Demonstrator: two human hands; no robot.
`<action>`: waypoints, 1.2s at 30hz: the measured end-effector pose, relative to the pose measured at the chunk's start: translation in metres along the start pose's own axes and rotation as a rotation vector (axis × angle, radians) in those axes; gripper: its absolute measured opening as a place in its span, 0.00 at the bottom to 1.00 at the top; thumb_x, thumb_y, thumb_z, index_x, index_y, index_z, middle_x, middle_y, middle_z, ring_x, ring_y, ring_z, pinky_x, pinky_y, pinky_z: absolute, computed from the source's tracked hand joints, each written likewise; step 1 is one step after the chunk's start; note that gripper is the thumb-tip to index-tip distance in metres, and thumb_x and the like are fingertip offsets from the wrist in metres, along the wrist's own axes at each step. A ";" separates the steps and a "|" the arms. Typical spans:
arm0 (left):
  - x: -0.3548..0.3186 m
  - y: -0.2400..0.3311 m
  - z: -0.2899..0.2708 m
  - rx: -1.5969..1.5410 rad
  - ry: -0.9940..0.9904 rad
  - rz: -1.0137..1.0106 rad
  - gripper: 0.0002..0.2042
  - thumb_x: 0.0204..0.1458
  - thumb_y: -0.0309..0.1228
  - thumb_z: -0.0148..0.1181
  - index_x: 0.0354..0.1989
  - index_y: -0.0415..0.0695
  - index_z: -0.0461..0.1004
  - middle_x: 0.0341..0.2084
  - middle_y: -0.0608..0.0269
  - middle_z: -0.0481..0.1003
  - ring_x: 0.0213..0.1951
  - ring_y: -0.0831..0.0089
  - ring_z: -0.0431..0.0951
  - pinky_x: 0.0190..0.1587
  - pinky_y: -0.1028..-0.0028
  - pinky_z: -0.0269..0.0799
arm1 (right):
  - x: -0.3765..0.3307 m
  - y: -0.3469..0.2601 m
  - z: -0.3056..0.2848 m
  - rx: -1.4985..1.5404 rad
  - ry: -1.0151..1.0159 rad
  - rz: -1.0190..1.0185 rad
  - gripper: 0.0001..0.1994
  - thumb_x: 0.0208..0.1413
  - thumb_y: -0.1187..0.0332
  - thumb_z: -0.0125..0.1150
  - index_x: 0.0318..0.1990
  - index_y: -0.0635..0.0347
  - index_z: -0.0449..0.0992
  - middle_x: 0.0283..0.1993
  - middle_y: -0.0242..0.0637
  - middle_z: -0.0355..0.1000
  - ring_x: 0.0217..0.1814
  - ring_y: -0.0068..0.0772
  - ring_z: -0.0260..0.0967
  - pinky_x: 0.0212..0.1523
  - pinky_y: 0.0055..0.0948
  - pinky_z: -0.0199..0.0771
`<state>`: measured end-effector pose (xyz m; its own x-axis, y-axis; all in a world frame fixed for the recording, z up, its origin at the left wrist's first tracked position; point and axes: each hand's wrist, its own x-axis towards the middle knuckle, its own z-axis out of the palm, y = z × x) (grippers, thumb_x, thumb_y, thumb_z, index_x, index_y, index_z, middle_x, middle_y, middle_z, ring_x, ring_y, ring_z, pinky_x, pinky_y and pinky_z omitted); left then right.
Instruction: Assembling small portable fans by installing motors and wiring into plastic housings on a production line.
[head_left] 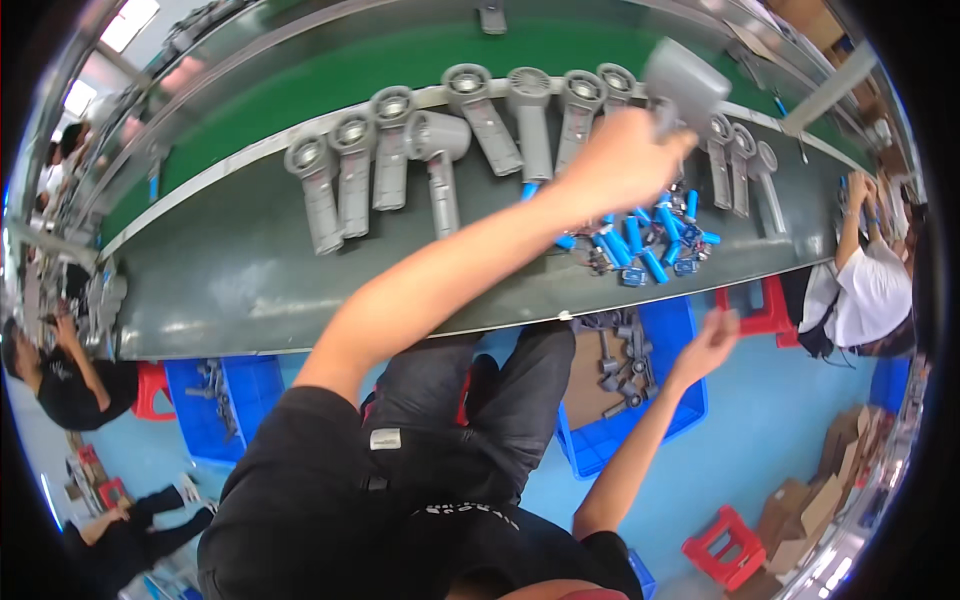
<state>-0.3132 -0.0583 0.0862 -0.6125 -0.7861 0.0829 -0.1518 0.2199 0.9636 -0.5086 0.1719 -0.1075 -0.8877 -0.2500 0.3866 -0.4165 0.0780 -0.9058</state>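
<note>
My left hand (618, 160) reaches out over the grey worktable (250, 280) and grips the handle of a grey dryer-shaped housing (685, 85), held above the table's far side. A row of several similar grey housings (440, 150) lies along the far edge. Just below my left hand sits a pile of blue cylinder parts with wires (650, 240). My right hand (708, 345) hangs below the table's near edge with its fingers apart and nothing in it. It hovers over a blue bin (690, 400) holding grey parts (620, 370).
A green conveyor belt (400, 60) runs behind the table. A second blue bin (215, 400) and red stools (725, 545) stand on the blue floor. Other people sit at the left (60, 380) and right (870, 290). Cardboard boxes (820, 500) are stacked at lower right.
</note>
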 end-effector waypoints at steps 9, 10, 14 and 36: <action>-0.265 -0.070 -0.214 0.664 0.752 -0.128 0.21 0.50 0.29 0.53 0.54 0.33 0.68 0.48 0.38 0.74 0.53 0.46 0.75 0.56 0.59 0.68 | -0.263 0.097 -0.044 -0.408 -0.695 0.108 0.18 0.59 0.60 0.58 0.47 0.68 0.75 0.40 0.52 0.74 0.45 0.49 0.71 0.47 0.46 0.69; -0.276 -0.085 -0.223 0.726 0.762 -0.061 0.21 0.48 0.27 0.53 0.52 0.32 0.69 0.47 0.36 0.74 0.51 0.44 0.75 0.55 0.57 0.69 | -0.265 0.084 -0.039 -0.566 -0.722 0.067 0.19 0.59 0.61 0.57 0.50 0.68 0.74 0.43 0.56 0.72 0.47 0.57 0.68 0.50 0.50 0.67; -0.295 -0.159 -0.256 0.770 0.886 -0.303 0.24 0.47 0.34 0.62 0.50 0.31 0.71 0.45 0.37 0.74 0.50 0.47 0.74 0.54 0.57 0.69 | -0.290 0.043 0.006 -0.708 -0.644 -0.249 0.17 0.55 0.64 0.58 0.50 0.64 0.75 0.45 0.53 0.72 0.49 0.56 0.68 0.51 0.50 0.68; -0.281 -0.158 -0.275 0.721 0.294 0.111 0.46 0.45 0.56 0.66 0.67 0.40 0.56 0.61 0.43 0.61 0.62 0.48 0.61 0.63 0.54 0.56 | -0.443 0.223 0.056 -0.386 -2.007 0.017 0.16 0.56 0.62 0.55 0.47 0.62 0.79 0.47 0.55 0.76 0.53 0.56 0.73 0.54 0.43 0.71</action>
<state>0.0959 -0.0311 -0.0194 -0.4383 -0.8362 0.3296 -0.6295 0.5474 0.5515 -0.1970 0.2463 -0.4908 0.4141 -0.7186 -0.5588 -0.6633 0.1822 -0.7258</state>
